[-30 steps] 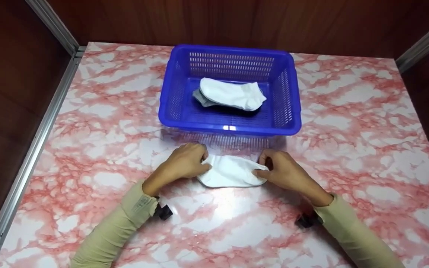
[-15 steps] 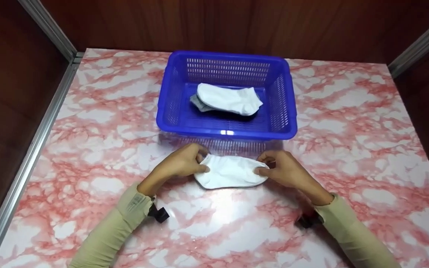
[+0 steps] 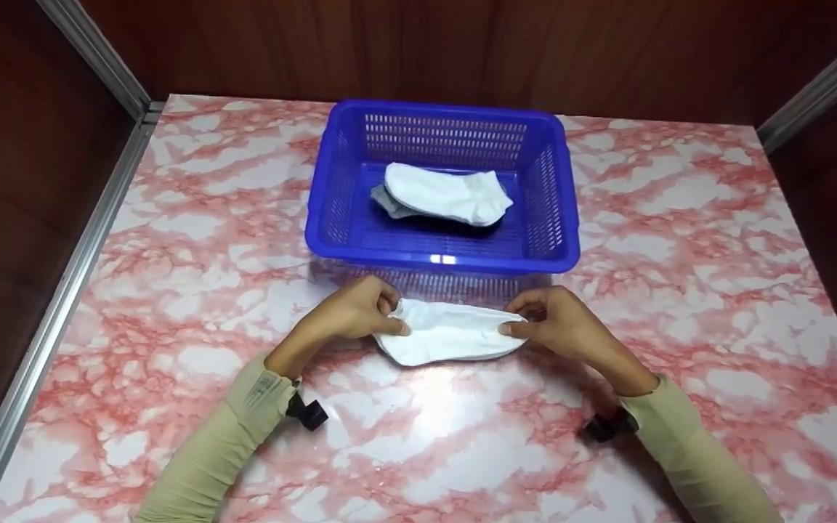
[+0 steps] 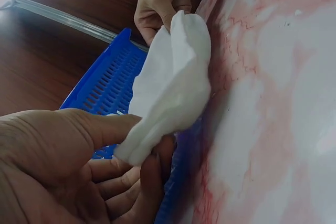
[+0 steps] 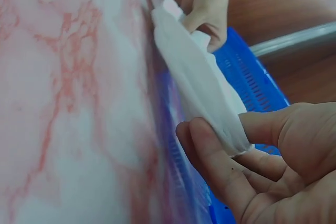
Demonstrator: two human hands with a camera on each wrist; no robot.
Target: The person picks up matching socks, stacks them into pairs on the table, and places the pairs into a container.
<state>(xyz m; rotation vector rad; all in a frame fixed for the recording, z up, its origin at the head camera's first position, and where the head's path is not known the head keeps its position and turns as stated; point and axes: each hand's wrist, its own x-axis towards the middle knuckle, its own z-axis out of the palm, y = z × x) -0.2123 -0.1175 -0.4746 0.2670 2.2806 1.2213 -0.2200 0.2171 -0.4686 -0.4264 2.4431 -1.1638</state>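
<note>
A white ankle sock (image 3: pixel 455 333) is stretched sideways between both hands, in front of the blue basket. Its left end is pinched between thumb and fingers of my left hand (image 3: pixel 355 312). My right hand (image 3: pixel 562 327) pinches the other end the same way. In the left wrist view the sock (image 4: pixel 176 77) hangs in layers, its near edge between thumb and fingertips. The right wrist view shows the sock (image 5: pixel 197 77) close over the table, its near tip between thumb and fingers.
Behind the hands stands a blue plastic basket (image 3: pixel 442 263) with slotted walls. In it lie a white sock (image 3: pixel 447 193) on top and a grey sock (image 3: pixel 391 203) partly hidden below. The table (image 3: pixel 680 312) has a red-and-white marbled top, with brown panels (image 3: pixel 447 51) around it.
Both hands have kept their pinch on the sock while spreading slightly apart, so the sock is drawn a little longer. The basket sits slightly lower in the head view than a second ago.
</note>
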